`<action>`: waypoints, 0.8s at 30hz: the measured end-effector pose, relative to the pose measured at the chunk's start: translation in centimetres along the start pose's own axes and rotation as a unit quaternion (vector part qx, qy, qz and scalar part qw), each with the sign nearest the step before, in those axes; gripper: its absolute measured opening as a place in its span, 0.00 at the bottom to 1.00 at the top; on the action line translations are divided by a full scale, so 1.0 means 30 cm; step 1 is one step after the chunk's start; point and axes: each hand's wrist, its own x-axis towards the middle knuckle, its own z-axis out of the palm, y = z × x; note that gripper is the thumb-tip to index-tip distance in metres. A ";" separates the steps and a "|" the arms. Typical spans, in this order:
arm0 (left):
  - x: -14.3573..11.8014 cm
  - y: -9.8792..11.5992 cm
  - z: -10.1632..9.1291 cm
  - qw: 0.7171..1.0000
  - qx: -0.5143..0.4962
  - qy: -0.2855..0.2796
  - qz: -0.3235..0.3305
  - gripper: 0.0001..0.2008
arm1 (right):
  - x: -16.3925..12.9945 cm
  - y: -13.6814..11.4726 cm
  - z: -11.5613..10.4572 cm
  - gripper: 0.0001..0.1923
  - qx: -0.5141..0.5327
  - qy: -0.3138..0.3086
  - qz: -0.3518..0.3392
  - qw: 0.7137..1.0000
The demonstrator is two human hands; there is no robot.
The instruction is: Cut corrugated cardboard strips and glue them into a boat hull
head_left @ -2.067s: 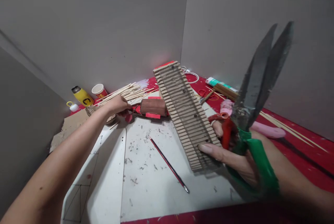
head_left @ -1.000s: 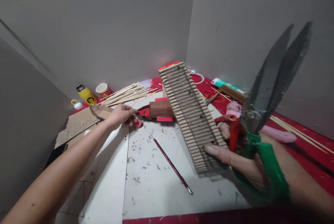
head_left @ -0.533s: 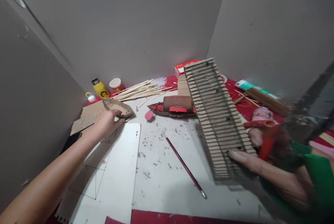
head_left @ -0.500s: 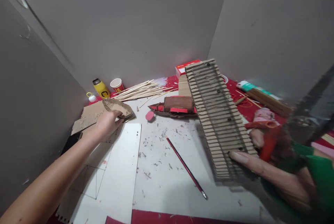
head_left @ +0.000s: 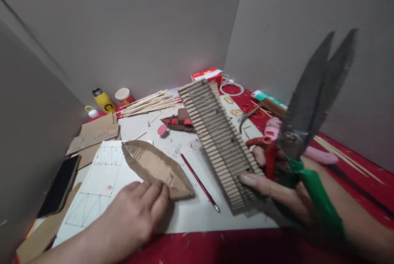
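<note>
My left hand (head_left: 138, 210) is closed on the near edge of a boat-shaped cardboard hull (head_left: 154, 163), which lies over a white sheet with drawn truss lines (head_left: 97, 186). My right hand (head_left: 277, 190) pinches a strip of corrugated cardboard (head_left: 215, 132) marked with dark dots, its thumb on the ridged face. Hooked over the same hand are large scissors (head_left: 308, 104) with orange and green handles, blades pointing up and slightly apart. Between the hands lies a red and black pencil (head_left: 200, 182). Behind the strip, a finished model boat (head_left: 177, 122) is partly hidden.
Wooden sticks (head_left: 150, 104), a paper cup (head_left: 124, 96) and a yellow bottle (head_left: 104, 100) stand along the back. At left are a phone (head_left: 58, 186) and cardboard pieces (head_left: 92, 132). A pink glue gun (head_left: 320, 155), tape rolls (head_left: 232, 88) and a red box (head_left: 207, 74) are at right.
My left hand has brought the cardboard hull from the back left toward me, onto the drawn sheet. The strip and scissors in my right hand have shifted, the blades now in clear view.
</note>
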 end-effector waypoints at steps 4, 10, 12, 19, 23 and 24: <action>0.003 0.099 0.021 0.997 -0.053 -0.047 0.027 0.15 | -0.016 -0.023 0.020 0.16 -0.004 -0.054 0.030 0.998; 0.009 0.082 -0.018 0.916 -0.360 0.023 -0.175 0.15 | -0.036 -0.027 0.042 0.18 0.038 -0.144 0.083 0.985; 0.035 0.066 -0.048 0.791 -0.516 0.046 -0.324 0.15 | -0.042 -0.026 0.047 0.19 0.081 -0.175 0.104 0.976; 0.176 0.043 -0.028 0.480 -0.782 0.055 -0.394 0.16 | -0.065 -0.008 0.066 0.13 0.084 -0.214 0.060 0.971; 0.222 0.045 0.000 0.474 -0.794 0.083 -0.372 0.13 | -0.070 -0.009 0.068 0.13 0.063 -0.220 0.051 0.972; 0.227 0.044 0.003 0.474 -0.794 0.088 -0.370 0.13 | -0.069 -0.010 0.068 0.14 0.064 -0.219 0.051 0.972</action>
